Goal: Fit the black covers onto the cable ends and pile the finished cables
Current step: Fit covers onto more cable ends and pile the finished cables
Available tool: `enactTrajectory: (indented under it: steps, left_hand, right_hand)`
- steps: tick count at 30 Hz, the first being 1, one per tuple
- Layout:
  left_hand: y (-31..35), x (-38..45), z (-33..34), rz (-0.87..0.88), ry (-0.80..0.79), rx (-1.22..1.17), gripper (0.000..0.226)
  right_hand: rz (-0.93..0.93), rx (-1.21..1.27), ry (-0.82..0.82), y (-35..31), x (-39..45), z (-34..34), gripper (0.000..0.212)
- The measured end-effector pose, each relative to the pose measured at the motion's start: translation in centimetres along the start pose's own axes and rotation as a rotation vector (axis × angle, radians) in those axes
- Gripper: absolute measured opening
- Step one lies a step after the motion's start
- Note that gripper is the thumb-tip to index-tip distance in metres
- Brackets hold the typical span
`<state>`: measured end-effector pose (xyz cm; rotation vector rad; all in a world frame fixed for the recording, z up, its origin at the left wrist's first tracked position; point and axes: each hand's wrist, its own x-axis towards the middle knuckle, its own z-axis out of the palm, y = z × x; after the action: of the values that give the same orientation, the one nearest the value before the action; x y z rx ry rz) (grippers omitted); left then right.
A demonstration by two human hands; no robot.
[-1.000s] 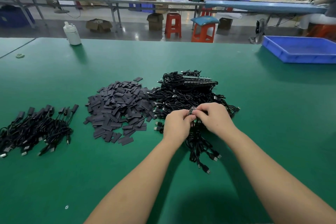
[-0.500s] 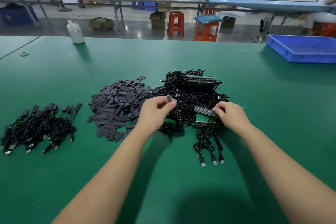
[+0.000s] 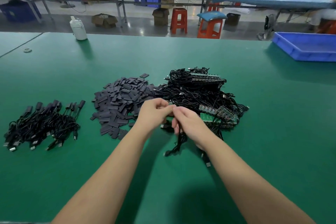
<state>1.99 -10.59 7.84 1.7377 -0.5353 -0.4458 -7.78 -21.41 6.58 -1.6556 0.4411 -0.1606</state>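
Your left hand (image 3: 154,112) and right hand (image 3: 187,123) pinch one cable (image 3: 179,138) just in front of the cable heap (image 3: 196,92); the covers (image 3: 120,103) lie left of it, so next reach there for one

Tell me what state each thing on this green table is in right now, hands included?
Left hand: fingers curled, pinching a small cable end.
Right hand: gripping a black cable that hangs to the table.
Black covers: loose heap, unused.
Unfinished cables: tangled pile, green boards bare.
Finished cables: piled apart at left, covers on.
White bottle: upright, capped.
Blue tray: flat on the table; contents not visible.
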Motion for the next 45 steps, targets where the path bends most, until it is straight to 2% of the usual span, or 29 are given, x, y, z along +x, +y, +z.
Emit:
enactTrajectory:
  steps: [3,5,7,11,14,17,23,28,39,45]
  left_hand:
    - [-3.0,0.1,-0.9,-0.132,-0.032,0.043,0.030]
    - [-4.8,0.1,-1.7,-0.237,-0.095,0.010,0.023]
    - [-6.4,0.1,-2.5,-0.256,-0.076,0.078,0.018]
    - [-8.9,0.4,-5.5,-0.111,0.128,0.769,0.007]
    - [-10.6,0.2,-8.2,-0.156,0.140,1.022,0.023]
    - [-12.0,-0.1,-10.1,-0.232,0.055,1.058,0.037]
    - [-12.5,-0.3,-10.8,-0.205,0.077,0.958,0.013]
    - [-12.6,0.0,-10.7,-0.236,0.084,0.895,0.015]
    - [-12.3,0.2,-10.7,-0.194,0.110,0.917,0.021]
    - [-11.8,0.3,-10.6,-0.147,0.044,1.004,0.007]
  right_hand:
    - [-0.004,-0.188,0.060,2.0,0.8,0.8,0.020]
    - [0.036,-0.285,0.064,3.0,1.2,1.4,0.020]
    - [0.093,-0.347,0.072,3.9,1.5,1.8,0.019]
    - [0.203,-0.296,0.049,5.9,1.6,1.8,0.018]
    - [0.237,-0.220,0.024,7.2,1.7,1.4,0.016]
    - [0.228,-0.202,0.014,8.1,1.8,1.0,0.019]
    - [0.217,-0.168,-0.029,9.0,2.0,0.7,0.025]
    - [0.211,-0.166,-0.041,9.4,2.0,0.5,0.022]
    - [0.199,-0.158,-0.060,9.5,2.0,0.5,0.017]
    - [0.189,-0.149,-0.064,9.6,2.0,0.4,0.017]
